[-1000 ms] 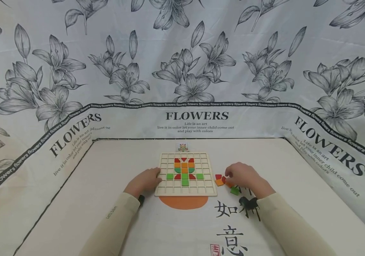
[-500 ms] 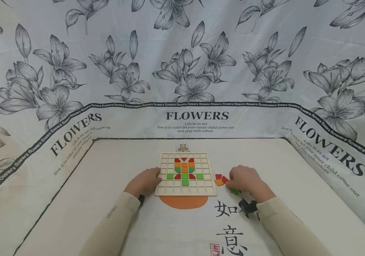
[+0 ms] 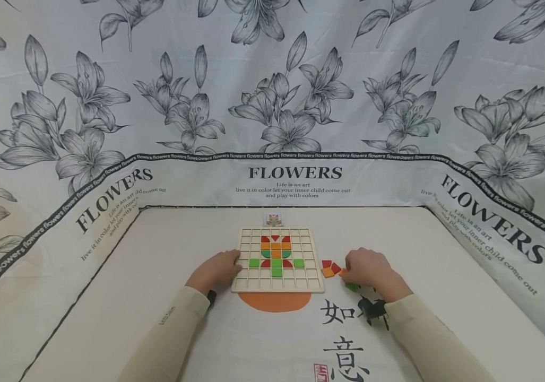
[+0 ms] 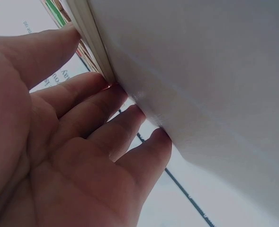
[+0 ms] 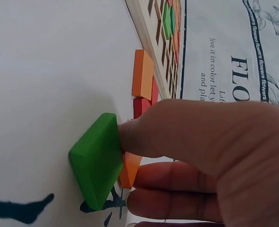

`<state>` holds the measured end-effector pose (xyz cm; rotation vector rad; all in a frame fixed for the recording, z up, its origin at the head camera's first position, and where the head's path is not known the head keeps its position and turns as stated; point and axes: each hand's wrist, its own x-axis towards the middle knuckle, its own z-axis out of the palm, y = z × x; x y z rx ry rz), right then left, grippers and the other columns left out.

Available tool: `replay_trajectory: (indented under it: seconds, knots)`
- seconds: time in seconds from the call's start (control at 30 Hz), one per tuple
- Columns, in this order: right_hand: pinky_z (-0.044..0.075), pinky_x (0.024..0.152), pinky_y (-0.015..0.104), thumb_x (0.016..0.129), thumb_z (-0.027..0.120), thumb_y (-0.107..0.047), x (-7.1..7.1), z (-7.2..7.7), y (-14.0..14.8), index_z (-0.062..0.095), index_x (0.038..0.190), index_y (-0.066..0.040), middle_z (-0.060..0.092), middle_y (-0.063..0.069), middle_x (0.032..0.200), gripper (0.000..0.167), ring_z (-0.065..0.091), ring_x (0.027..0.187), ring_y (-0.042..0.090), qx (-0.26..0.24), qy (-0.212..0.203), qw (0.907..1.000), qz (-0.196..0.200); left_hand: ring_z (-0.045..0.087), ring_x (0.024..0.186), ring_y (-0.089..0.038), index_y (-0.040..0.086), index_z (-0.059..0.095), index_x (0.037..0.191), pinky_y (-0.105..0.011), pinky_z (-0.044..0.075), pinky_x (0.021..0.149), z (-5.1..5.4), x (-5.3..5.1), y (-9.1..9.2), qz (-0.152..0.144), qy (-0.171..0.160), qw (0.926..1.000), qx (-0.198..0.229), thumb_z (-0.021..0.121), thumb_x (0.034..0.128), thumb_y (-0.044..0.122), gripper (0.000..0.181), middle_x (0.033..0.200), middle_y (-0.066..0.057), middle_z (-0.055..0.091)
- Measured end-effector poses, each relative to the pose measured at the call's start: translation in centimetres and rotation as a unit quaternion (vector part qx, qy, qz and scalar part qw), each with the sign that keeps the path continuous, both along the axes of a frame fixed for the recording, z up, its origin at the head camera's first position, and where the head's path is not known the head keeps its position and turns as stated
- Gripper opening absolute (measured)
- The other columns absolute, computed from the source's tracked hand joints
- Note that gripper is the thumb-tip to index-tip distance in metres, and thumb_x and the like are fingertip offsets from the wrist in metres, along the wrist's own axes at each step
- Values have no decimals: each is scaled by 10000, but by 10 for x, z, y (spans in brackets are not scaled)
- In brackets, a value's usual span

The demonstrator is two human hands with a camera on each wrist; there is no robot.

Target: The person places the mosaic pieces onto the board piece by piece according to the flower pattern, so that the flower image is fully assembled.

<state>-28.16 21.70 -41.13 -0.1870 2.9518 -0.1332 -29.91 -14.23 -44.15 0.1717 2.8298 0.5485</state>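
Note:
In the head view my left hand point(image 3: 216, 271) rests at the left side of a light wooden grid board point(image 3: 252, 285). The left wrist view shows its thumb and fingertips touching the board's edge point(image 4: 93, 39). Coloured tiles in the board form a flower pattern. Right of the board, my right hand point(image 3: 371, 270) pinches an orange tile point(image 5: 129, 174) between thumb and finger, low over the table. A green tile point(image 5: 95, 163) lies just in front of the thumb. Beside the fingers are red tiles point(image 3: 326, 263) and another orange tile point(image 3: 328, 272).
A small picture card point(image 3: 273, 219) with a similar flower pattern lies behind the board. The tablecloth point(image 3: 196, 228) carries an orange half disc point(image 3: 274, 302) and black characters point(image 3: 339, 312). A floral curtain point(image 3: 296, 180) rises behind the table.
My right hand has dropped onto the loose tiles and drawn slightly to the right. One orange tile now shows at its fingertips. The left hand and the board have kept still.

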Motion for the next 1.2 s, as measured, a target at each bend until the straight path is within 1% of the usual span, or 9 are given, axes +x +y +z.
replay_trajectory:
  seconds: [0.2,0.4,0.57,0.7,0.8,0.97,1.03,1.1,1.2]
  knots:
    - [452,577,291,813,748,-276,-3,1,6,681,912,-102,601,24,761,211,528,682,197,-210,-22,9998,-6,310,1455,-300,98,353,1505,-475,280,1203,-1,0,0,-5,-7,10000,-5,512,1001,339,581,1541,-95,392]
    - [464,594,295,808,769,-282,-6,4,8,673,934,-121,622,21,821,225,530,712,198,-417,133,9990,-26,317,1452,-295,103,346,1508,-476,288,1199,-2,0,1,49,-24,10000,16,511,1000,339,584,1541,-93,392]
    - [481,583,284,797,771,-274,-7,7,5,674,966,-136,627,27,866,239,534,716,193,-564,302,9979,86,323,1450,-295,99,352,1505,-472,294,1197,-1,-1,1,46,-20,10000,-19,518,999,334,582,1539,-94,395]
    - [495,589,286,802,748,-260,-8,9,1,686,1001,-143,640,32,896,239,536,724,192,-582,403,9973,196,331,1445,-299,92,361,1500,-474,301,1193,-1,-1,1,46,-18,10000,-35,525,995,325,579,1533,-100,403]
    - [501,619,302,803,738,-251,-9,10,-2,696,999,-149,649,29,902,224,539,741,193,-596,432,9970,253,331,1445,-298,91,358,1501,-473,301,1193,-1,-1,1,46,-21,10000,-31,521,997,326,579,1534,-100,402]
    - [545,717,351,794,758,-264,-11,14,-11,700,978,-163,666,28,955,218,554,809,200,-700,529,9956,342,329,1447,-295,96,353,1504,-473,294,1197,-2,-1,0,70,-55,10000,-14,516,999,334,581,1533,-98,403]
    - [551,735,358,795,761,-254,-13,14,-15,700,976,-158,673,29,974,214,554,826,201,-752,559,9947,413,331,1446,-295,98,352,1505,-475,294,1197,-2,-2,0,75,-65,9999,-14,515,999,338,583,1531,-98,406]
    - [544,710,338,795,755,-240,-14,14,-20,700,978,-154,672,26,974,210,551,817,200,-805,564,9940,478,336,1442,-297,96,352,1504,-477,298,1194,-3,-2,0,73,-61,10000,-4,518,998,339,585,1529,-100,410]
    - [513,634,297,800,751,-243,-15,14,-27,698,999,-148,669,30,979,227,545,790,192,-871,527,9933,551,339,1440,-300,95,352,1504,-481,304,1190,-3,-3,0,77,-63,9999,19,525,995,338,590,1529,-100,409]
